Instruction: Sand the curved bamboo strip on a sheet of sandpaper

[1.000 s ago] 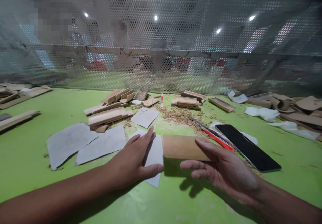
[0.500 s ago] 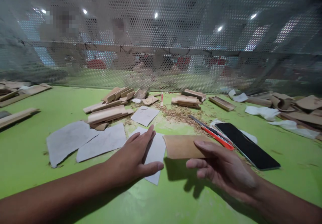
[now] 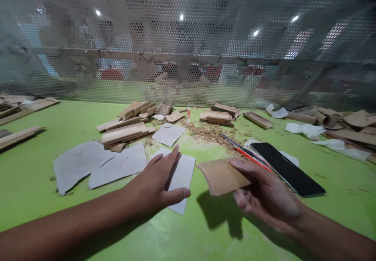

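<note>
My left hand (image 3: 160, 179) lies with its fingers stretched out over a pale grey sheet (image 3: 183, 175) on the green table. The sheet looks like sandpaper turned face down, though its grit does not show. Between thumb and fingers, my right hand (image 3: 264, 190) pinches a curved, tan piece of bamboo (image 3: 225, 175). The bamboo piece is tilted above the table, right of the sheet, and casts a shadow below. More grey sheets (image 3: 119, 165) lie left of my left hand. Just beyond my right hand are a red-handled utility knife (image 3: 252, 157) and a black phone (image 3: 288, 171).
Bamboo pieces (image 3: 126, 133) are stacked at the back left, with another stack (image 3: 217, 117) at the back centre. Shavings (image 3: 208, 134) are scattered between them. Crumpled white paper (image 3: 305, 130) and more strips lie at the right. A perforated metal screen (image 3: 188, 77) closes off the far edge.
My right hand has turned the bamboo piece, so its left end now shows a curved edge, and shifted it slightly right. The left hand has stayed on the sheet.
</note>
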Demonstrator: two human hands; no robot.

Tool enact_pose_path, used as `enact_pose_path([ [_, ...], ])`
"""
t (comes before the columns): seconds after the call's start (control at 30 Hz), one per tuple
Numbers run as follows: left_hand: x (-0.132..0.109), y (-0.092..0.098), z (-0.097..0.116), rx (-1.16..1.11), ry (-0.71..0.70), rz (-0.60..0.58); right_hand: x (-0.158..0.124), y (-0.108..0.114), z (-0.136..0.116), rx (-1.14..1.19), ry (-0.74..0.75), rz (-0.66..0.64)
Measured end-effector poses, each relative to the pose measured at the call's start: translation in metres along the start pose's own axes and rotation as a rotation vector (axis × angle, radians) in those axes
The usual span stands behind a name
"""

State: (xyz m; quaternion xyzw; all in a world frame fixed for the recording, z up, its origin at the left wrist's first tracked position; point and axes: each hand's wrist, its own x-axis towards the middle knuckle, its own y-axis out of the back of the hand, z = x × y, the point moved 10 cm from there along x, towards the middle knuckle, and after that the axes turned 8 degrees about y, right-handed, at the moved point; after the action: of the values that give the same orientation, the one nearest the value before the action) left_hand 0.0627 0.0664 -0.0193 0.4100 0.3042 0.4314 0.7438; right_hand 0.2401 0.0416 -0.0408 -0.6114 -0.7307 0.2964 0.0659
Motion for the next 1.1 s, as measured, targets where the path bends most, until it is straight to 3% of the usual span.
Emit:
enact_pose_path([
  [0.2,-0.002,0.001,0.002,-0.013,0.003,-0.007,0.000,-0.007,-0.006,-0.142,0.061,-0.065],
  [0.4,-0.001,0.003,-0.001,-0.046,0.003,0.025,0.016,-0.023,-0.041,-0.684,0.359,-0.108],
  [0.57,-0.001,0.005,-0.007,-0.078,0.014,0.078,0.040,-0.042,-0.039,-0.962,0.429,-0.214],
  [0.8,0.000,0.006,-0.008,-0.107,-0.010,0.099,0.045,-0.045,-0.029,-1.064,0.401,-0.293],
  [0.97,0.001,0.003,-0.010,-0.108,0.008,0.085,0.038,-0.053,-0.039,-1.119,0.523,-0.286],
  [1.1,0.001,0.002,-0.011,-0.132,0.022,0.081,0.043,-0.050,-0.022,-0.999,0.367,-0.353],
])
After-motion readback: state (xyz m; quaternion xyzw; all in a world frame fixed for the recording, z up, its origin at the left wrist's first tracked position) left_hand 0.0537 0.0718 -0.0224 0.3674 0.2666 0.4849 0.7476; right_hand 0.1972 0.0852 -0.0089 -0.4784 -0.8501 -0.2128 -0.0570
